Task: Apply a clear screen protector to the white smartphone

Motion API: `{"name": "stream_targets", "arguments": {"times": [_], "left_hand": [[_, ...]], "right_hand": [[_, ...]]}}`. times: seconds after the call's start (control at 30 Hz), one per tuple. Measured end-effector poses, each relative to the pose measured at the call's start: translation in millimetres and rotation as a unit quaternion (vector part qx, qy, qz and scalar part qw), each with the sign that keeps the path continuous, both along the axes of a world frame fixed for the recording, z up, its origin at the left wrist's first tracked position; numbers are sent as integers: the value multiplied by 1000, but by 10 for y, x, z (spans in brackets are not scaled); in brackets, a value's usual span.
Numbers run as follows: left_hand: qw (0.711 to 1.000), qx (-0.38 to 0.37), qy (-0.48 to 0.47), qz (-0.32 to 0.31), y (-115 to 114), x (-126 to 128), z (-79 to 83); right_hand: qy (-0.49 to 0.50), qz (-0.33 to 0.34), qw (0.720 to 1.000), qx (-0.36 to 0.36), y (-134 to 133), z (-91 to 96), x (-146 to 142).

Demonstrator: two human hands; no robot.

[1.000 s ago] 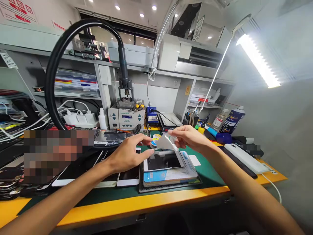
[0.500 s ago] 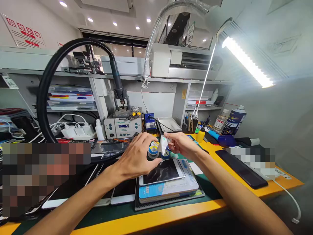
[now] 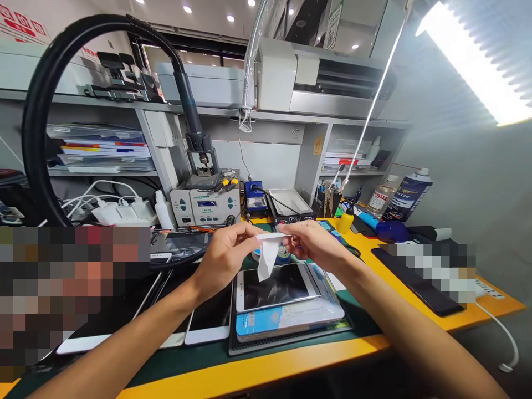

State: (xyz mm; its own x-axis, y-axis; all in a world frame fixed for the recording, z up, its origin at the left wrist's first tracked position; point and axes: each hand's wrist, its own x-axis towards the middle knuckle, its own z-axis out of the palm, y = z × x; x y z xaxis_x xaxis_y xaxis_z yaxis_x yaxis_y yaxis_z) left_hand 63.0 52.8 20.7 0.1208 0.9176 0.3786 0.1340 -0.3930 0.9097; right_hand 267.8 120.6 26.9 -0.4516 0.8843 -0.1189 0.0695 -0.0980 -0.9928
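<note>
Over the workbench, both hands pinch a creased white tissue (image 3: 268, 259) stretched between them, with a loose corner hanging down. My left hand (image 3: 228, 252) is closed on its left end. The right end sits between the thumb and fingers of my right hand (image 3: 312, 239). Just below lies a white-framed tablet (image 3: 276, 285), dark screen up. It rests on a blue and white flat package (image 3: 266, 321) on top of a dark folder. Spools behind the tissue are mostly hidden by it and my hands.
A soldering station (image 3: 205, 206) stands at the back left, under a thick black hose (image 3: 31, 127). More tablets (image 3: 208, 316) lie left of the stack. On the right are a dark phone-like slab (image 3: 415, 281), a spray can (image 3: 407, 194) and a yellow bottle (image 3: 344, 221).
My left hand has moved up and right and closed on the tissue, which only the right hand held before. The tissue is now spread between both hands. The camera view has shifted slightly.
</note>
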Motion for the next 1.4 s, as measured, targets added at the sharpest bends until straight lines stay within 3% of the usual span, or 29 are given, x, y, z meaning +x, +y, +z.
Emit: {"name": "stream_targets", "arguments": {"times": [0.13, 0.3, 0.5, 0.8, 1.07, 1.27, 1.4], "left_hand": [[978, -128, -155, -49, 18, -17, 4], [960, -153, -226, -60, 9, 1, 17], [975, -133, -178, -27, -2, 14, 17], [962, -134, -235, -24, 27, -68, 56], [960, -170, -224, 3, 84, -96, -32], [959, -173, -219, 47, 66, -74, -1], [973, -170, -154, -9, 13, -99, 7]], "right_hand": [[3, 21, 1000, -19, -26, 5, -8], [127, 83, 988, -26, -69, 25, 12], [73, 86, 989, 98, -207, 35, -28], [103, 20, 993, 52, -151, -32, -21], [127, -10, 982, 138, -169, -37, 16], [103, -27, 984, 143, -137, -90, 24], [108, -38, 985, 131, -144, -84, 37]]}}
